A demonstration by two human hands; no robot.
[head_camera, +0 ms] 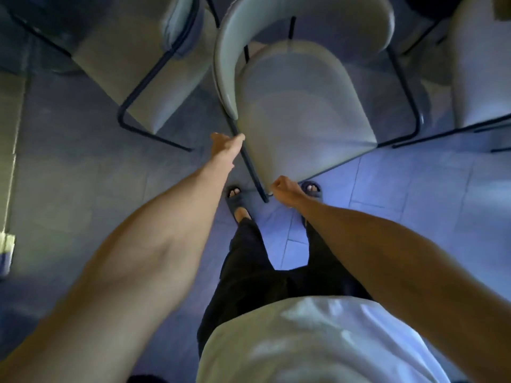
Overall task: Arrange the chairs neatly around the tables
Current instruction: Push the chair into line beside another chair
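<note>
No readable text, label, brand, number or sign anywhere in view.

Blue-lit tiled floor [414, 194], dark slippers [235, 196], black trousers [249, 272], white shirt [318, 341].
</note>
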